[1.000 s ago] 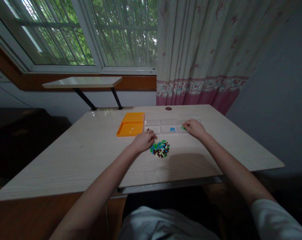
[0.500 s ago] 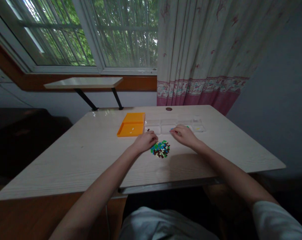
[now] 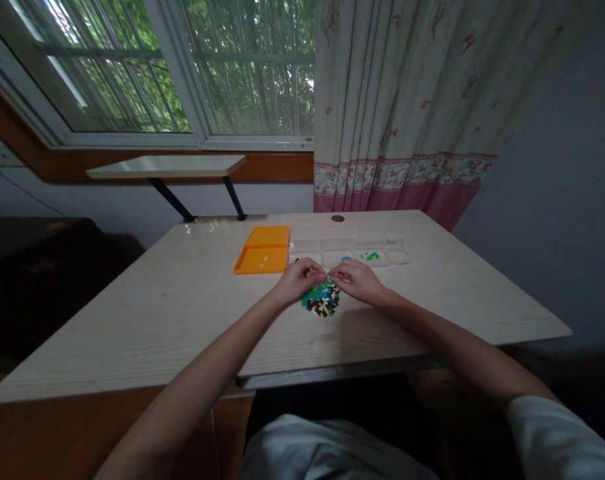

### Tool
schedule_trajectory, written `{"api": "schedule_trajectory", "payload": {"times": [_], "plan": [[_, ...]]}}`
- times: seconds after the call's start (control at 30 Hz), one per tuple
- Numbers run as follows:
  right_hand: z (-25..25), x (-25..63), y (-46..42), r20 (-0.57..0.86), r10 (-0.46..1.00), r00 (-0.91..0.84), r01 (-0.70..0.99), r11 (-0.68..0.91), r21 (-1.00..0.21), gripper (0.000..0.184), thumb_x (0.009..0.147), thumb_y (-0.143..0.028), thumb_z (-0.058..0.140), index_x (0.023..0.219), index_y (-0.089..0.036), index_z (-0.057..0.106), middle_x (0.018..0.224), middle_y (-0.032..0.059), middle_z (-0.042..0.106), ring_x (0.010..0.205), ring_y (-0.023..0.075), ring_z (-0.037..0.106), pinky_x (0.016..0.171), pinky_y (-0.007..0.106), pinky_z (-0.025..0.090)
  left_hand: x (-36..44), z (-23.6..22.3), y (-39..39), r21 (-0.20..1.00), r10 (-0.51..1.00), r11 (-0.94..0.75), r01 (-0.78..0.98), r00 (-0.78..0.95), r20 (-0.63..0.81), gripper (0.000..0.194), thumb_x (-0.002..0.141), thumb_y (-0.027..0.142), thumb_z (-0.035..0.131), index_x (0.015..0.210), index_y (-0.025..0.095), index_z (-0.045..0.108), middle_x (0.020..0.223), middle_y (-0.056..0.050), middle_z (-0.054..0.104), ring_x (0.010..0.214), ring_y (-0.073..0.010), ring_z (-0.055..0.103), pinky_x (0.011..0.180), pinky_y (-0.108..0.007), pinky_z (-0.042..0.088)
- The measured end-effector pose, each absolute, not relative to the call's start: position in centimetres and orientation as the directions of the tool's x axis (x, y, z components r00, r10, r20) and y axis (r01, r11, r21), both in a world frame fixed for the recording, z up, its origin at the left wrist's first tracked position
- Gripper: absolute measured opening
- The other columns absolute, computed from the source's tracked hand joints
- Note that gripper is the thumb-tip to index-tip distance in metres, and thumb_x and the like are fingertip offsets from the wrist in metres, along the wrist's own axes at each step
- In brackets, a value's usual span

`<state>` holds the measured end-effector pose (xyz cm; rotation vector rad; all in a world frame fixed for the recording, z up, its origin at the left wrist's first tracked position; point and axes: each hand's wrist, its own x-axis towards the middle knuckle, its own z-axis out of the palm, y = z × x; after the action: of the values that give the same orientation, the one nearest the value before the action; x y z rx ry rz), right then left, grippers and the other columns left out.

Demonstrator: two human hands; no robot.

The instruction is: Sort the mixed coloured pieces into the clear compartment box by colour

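Observation:
A pile of small blue, green, brown and cream plastic pieces (image 3: 322, 300) lies on the table. My left hand (image 3: 301, 277) is over the pile's far left edge, fingertips pinched together. My right hand (image 3: 355, 279) meets it from the right, also in a pinch, the fingertips nearly touching. Whatever the fingers hold is too small to make out. Behind the hands is a clear divided tray (image 3: 337, 244). Green pieces (image 3: 369, 256) lie in one of its compartments, blue pieces (image 3: 346, 258) in another, and a yellow bit (image 3: 395, 257) in the right one.
An open orange case (image 3: 262, 259) with a few white bits stands left of the tray. A raised shelf (image 3: 167, 165) on black brackets is at the table's back left. The pale wooden table (image 3: 182, 333) has its front edge close to my body.
My right hand has moved left from the clear tray to the pile, uncovering the green and blue pieces. My left hand has shifted slightly right, and the two hands now meet.

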<state>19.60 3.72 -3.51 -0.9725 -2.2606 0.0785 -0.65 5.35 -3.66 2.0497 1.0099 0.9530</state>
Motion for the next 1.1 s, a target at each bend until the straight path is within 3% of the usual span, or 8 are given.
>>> {"api": "schedule_trajectory", "payload": {"times": [0.23,0.63,0.77,0.9,1.1], "plan": [[-3.4,19.4,3.5,0.626,0.601,-0.497,0.583,0.766,-0.272,0.013,0.081,-0.028,0.057,0.083,-0.019,0.066,0.068,0.0029,0.059,0.068,0.0137,0.055,0.065,0.024,0.041,-0.3,-3.4,4.8,0.872,0.855,-0.407,0.272,0.450,0.258,0.032,0.069,0.040,0.065,0.080,0.010,0.061,0.059,0.003,0.046,0.051,-0.0060,0.036,0.047,-0.017,0.028],[-3.3,19.3,3.5,0.654,0.532,-0.537,0.565,0.803,-0.189,0.012,0.081,-0.025,0.054,0.078,-0.018,0.063,0.068,0.0033,0.060,0.067,0.0143,0.053,0.064,0.025,0.040,-0.2,-2.8,4.5,0.784,0.826,-0.500,0.368,0.476,0.303,0.027,0.072,0.036,0.063,0.080,0.010,0.064,0.069,-0.001,0.054,0.058,-0.0084,0.044,0.053,-0.019,0.035],[-2.5,20.0,3.5,0.681,0.537,-0.498,0.587,0.787,-0.191,0.014,0.083,-0.026,0.052,0.079,-0.018,0.063,0.068,0.0035,0.060,0.067,0.0143,0.054,0.066,0.026,0.041,-0.8,-2.5,4.7,0.716,0.799,-0.544,0.437,0.532,0.282,0.022,0.078,0.031,0.056,0.083,0.012,0.065,0.071,-0.002,0.056,0.060,-0.0094,0.046,0.055,-0.020,0.036],[-1.7,21.2,3.6,0.729,0.563,-0.389,0.636,0.737,-0.229,0.017,0.083,-0.028,0.050,0.079,-0.019,0.064,0.070,0.0045,0.062,0.068,0.0146,0.055,0.068,0.027,0.043,-1.7,-2.3,5.0,0.586,0.742,-0.636,0.502,0.607,0.285,0.018,0.079,0.024,0.053,0.085,0.014,0.066,0.079,-0.005,0.060,0.072,-0.0130,0.053,0.067,-0.024,0.041],[-1.4,21.9,3.8,0.754,0.564,-0.336,0.693,0.690,-0.207,0.018,0.083,-0.030,0.052,0.078,-0.020,0.066,0.070,0.0048,0.063,0.068,0.0151,0.056,0.068,0.028,0.043,-1.9,-2.3,4.7,0.465,0.715,-0.678,0.569,0.657,0.240,0.021,0.081,0.028,0.051,0.086,0.016,0.067,0.084,-0.006,0.063,0.080,-0.0149,0.056,0.075,-0.026,0.043]]}}
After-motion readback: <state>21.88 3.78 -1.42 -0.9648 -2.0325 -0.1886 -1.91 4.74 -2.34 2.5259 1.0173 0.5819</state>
